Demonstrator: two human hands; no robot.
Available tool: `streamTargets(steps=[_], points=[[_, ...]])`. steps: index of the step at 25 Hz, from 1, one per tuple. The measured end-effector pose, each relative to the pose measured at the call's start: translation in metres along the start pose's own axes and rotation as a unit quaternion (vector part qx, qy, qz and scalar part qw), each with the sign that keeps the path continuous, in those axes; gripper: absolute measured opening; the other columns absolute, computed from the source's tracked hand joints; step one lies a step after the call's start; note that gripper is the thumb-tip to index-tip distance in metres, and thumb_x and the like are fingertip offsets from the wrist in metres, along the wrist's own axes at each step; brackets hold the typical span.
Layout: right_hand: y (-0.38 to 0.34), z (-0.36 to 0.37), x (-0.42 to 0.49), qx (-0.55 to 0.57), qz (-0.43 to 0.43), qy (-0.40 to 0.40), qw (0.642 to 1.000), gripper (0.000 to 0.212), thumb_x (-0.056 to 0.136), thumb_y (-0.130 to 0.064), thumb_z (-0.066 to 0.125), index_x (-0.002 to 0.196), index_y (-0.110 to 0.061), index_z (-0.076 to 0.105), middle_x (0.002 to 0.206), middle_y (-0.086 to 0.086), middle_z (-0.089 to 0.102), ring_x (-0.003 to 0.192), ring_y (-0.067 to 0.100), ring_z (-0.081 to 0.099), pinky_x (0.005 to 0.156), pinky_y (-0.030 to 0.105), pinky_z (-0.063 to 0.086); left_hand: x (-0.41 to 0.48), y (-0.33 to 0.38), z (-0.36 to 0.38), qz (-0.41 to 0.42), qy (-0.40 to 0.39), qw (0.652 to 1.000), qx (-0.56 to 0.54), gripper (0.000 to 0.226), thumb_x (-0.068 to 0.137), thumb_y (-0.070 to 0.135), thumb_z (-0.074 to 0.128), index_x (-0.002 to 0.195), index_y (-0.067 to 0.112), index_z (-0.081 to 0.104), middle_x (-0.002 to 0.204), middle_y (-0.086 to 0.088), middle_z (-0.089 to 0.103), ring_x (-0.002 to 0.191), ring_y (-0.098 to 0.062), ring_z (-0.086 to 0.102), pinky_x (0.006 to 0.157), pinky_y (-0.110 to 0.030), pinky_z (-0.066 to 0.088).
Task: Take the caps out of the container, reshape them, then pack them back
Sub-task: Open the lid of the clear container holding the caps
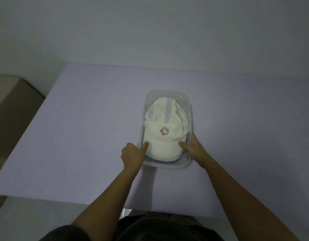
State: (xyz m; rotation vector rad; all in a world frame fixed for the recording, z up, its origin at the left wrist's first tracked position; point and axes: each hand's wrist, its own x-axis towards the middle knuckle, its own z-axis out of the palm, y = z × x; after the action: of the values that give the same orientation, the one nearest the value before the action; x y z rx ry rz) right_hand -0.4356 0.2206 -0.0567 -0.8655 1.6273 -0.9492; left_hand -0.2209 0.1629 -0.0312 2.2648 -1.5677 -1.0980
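A white baseball cap (165, 126) lies crown-up inside a clear plastic container (167, 165), filling almost the whole tub, with its brim (163, 150) toward 6 o'clock and its back strap end toward 12 o'clock. A small multicoloured logo (164, 131) sits on the front panel just above the brim. Under the brim, at 6 o'clock, a thin bluish edge shows from something lying beneath the cap, and a reddish sliver peeks out at about 1 o'clock; what these belong to cannot be told. The left hand (132, 153) clasps the container's corner at 7 o'clock: its fingers are curled against the outside of the wall and its thumb reaches over the rim to press on the brim's left end. The right hand (193, 150) clasps the corner at 5 o'clock in the same way, thumb laid on the brim's right end and fingers running along the outside of the right wall. The container stands on a pale lilac table (80, 127), a little toward 3 o'clock from the table's middle. Off the table's edge at 9 o'clock stands a cardboard box (13, 105). A plain grey wall (150, 28) rises beyond the table at 12 o'clock, and the person's dark clothing (150, 228) fills the frame's edge at 6 o'clock.
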Motion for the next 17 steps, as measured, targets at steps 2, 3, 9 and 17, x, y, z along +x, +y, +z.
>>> streamTargets(steps=[2, 3, 9, 17], points=[[-0.005, 0.003, -0.001, -0.010, 0.007, 0.008, 1.000, 0.086, 0.078, -0.047, 0.066, 0.146, -0.022, 0.022, 0.147, 0.000, 0.037, 0.133, 0.023, 0.039, 0.113, 0.047, 0.032, -0.002, 0.001, -0.002, 0.006, 0.004, 1.000, -0.005, 0.060, 0.081, 0.055, 0.061, 0.090, -0.005, 0.058, 0.099, -0.023, 0.066, 0.090, -0.033, 0.064, 0.061, -0.028, 0.039], [-0.007, 0.003, -0.001, -0.014, 0.012, 0.012, 1.000, 0.080, 0.084, -0.040, 0.065, 0.147, -0.020, 0.020, 0.148, 0.001, 0.035, 0.134, 0.024, 0.037, 0.113, 0.046, 0.031, -0.002, 0.003, -0.003, 0.006, 0.002, 1.000, -0.003, 0.058, 0.081, 0.053, 0.062, 0.091, -0.004, 0.058, 0.099, -0.022, 0.066, 0.089, -0.032, 0.063, 0.062, -0.028, 0.039], [-0.005, 0.006, -0.004, -0.025, 0.030, 0.017, 0.999, 0.080, 0.085, -0.041, 0.065, 0.148, -0.024, 0.018, 0.149, 0.001, 0.035, 0.134, 0.025, 0.037, 0.112, 0.048, 0.031, -0.001, 0.004, -0.013, -0.005, -0.050, 0.998, 0.043, 0.051, 0.082, 0.054, 0.059, 0.069, 0.007, 0.045, 0.080, -0.009, 0.053, 0.081, -0.023, 0.054, 0.067, -0.029, 0.042], [-0.010, 0.012, 0.000, -0.052, 0.059, 0.037, 0.996, 0.081, 0.089, -0.035, 0.061, 0.150, -0.014, 0.011, 0.153, 0.008, 0.027, 0.138, 0.030, 0.032, 0.112, 0.043, 0.030, -0.001, 0.010, -0.023, -0.001, -0.083, 0.995, 0.057, 0.050, 0.085, 0.051, 0.057, 0.090, 0.004, 0.043, 0.093, -0.010, 0.051, 0.084, -0.023, 0.050, 0.077, -0.033, 0.047]])
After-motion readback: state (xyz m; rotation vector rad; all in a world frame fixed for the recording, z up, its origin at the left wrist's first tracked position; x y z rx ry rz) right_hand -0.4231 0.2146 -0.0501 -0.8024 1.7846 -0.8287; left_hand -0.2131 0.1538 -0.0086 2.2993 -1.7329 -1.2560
